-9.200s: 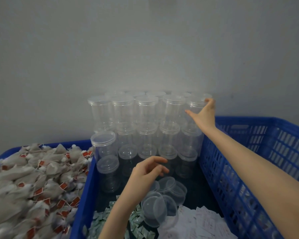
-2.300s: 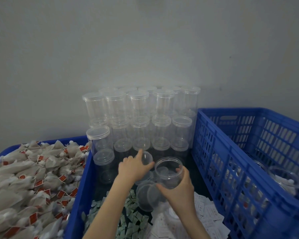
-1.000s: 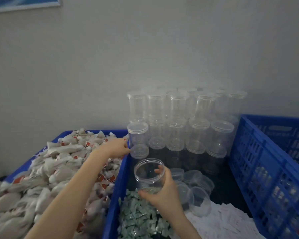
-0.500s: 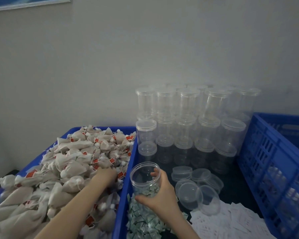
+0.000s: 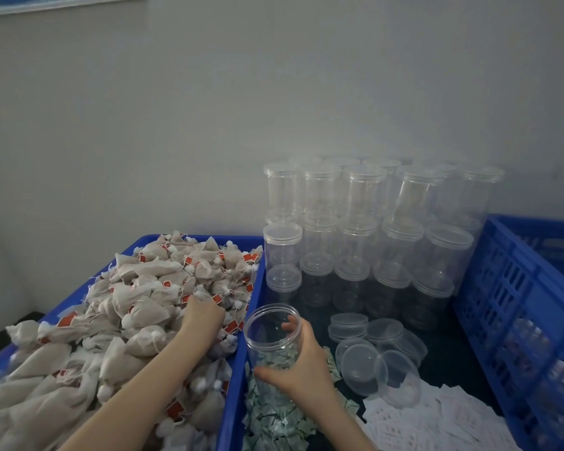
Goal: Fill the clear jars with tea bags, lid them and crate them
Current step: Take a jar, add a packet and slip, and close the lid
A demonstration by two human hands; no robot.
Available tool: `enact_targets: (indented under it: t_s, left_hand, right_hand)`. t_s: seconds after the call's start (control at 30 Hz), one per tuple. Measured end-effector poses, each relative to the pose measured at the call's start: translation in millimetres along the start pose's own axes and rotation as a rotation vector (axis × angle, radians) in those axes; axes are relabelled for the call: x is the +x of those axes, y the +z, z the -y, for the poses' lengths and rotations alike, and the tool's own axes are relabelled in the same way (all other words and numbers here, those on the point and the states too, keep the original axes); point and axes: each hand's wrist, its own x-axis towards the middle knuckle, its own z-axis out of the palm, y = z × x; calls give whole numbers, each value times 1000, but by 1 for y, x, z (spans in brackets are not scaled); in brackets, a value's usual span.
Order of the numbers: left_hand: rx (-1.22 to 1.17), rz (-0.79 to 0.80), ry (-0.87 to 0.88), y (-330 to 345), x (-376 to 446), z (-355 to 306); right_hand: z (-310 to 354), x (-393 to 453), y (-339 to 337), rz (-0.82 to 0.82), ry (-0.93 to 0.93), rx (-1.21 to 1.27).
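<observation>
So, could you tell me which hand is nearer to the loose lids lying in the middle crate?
The right hand. It grips the open jar just left of the loose lids. The left hand is farther off, in the tea bags in the left crate.

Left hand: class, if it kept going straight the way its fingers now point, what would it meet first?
The left hand already lies on the heap of tea bags, fingers pointing away from the person, so it would push into more bags first. The bin's far rim lies beyond; depth is uncertain.

surface: hidden | on it: blue bin of tea bags; blue crate
</observation>
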Motion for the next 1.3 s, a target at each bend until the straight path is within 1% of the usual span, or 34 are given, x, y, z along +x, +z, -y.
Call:
enact_targets:
  t_s: [0.1, 0.17, 0.23, 0.3, 0.33, 0.37, 0.4, 0.47, 0.5, 0.57, 0.63, 0.7, 0.77, 0.8, 0.83, 0.87, 0.9, 0.93, 0.97, 1.03, 1.07, 1.13, 1.17, 1.3]
  left_hand:
    - [-74, -102, -37, -15, -7, 12]
    - [-204, -167, -74, -27, -12, 22]
    - [-507, -294, -155, -38, -17, 32]
    - [-861, -512, -197, -51, -23, 42]
    - [-1005, -601, -175, -59, -26, 46]
    - [-1127, -648, -133, -67, -30, 48]
    - [-1239, -653, -77, -75, -35, 49]
    - [-1420, -586, 86, -91, -44, 48]
    - [-1447, -529, 183, -97, -47, 46]
    - [-1383, -384, 357, -103, -51, 38]
    - [-1280, -248, 488, -103, -52, 28]
    - [-1235, -140, 564, -98, -51, 21]
    - [-1286, -75, 574, -94, -50, 22]
    - [-1358, -75, 544, -92, -48, 25]
    - [-1428, -112, 485, -89, -44, 30]
    - [-1463, -175, 397, -84, -38, 35]
    - [-1425, -239, 284, -76, -31, 40]
    - [-1290, -275, 168, -66, -22, 43]
    - [-1081, -264, 70, -54, -14, 46]
    - [-703, -136, -31, -28, 1, 41]
    - [-589, -58, -44, -16, 7, 37]
    - [-453, 42, -63, 1, 15, 29]
    - [-424, 57, -81, 7, 19, 26]
    - [-377, 38, -157, 14, 32, 20]
  right_hand:
    - [-1, 0, 3, 5, 2, 2]
    - [-2, 1, 4, 5, 11, 5]
    - [-3, 2, 5, 3, 20, 10]
    - [-4, 4, 6, 5, 32, 11]
    - [-4, 4, 7, 7, 35, 10]
    - [-5, 5, 8, 10, 34, 9]
    - [-5, 6, 9, 11, 33, 8]
    - [-6, 8, 10, 12, 28, 16]
    - [-6, 9, 10, 9, 23, 24]
    - [-6, 11, 11, 1, 19, 42]
    - [-7, 11, 10, -16, 12, 60]
    - [-6, 10, 8, -32, 0, 77]
    - [-4, 9, 6, -34, -2, 80]
    - [-3, 9, 5, -32, 0, 71]
    - [-3, 8, 4, -29, 2, 56]
    - [-2, 7, 4, -26, 8, 45]
    - [-2, 7, 3, -25, 14, 42]
    - [-3, 6, 3, -25, 20, 41]
    - [-3, 5, 3, -26, 23, 39]
    - [-4, 5, 2, -29, 30, 28]
    - [-4, 5, 3, -31, 32, 22]
    - [-5, 5, 3, -31, 29, 6]
    - [-5, 5, 3, -29, 27, -4]
    - [-5, 4, 1, -19, 20, -4]
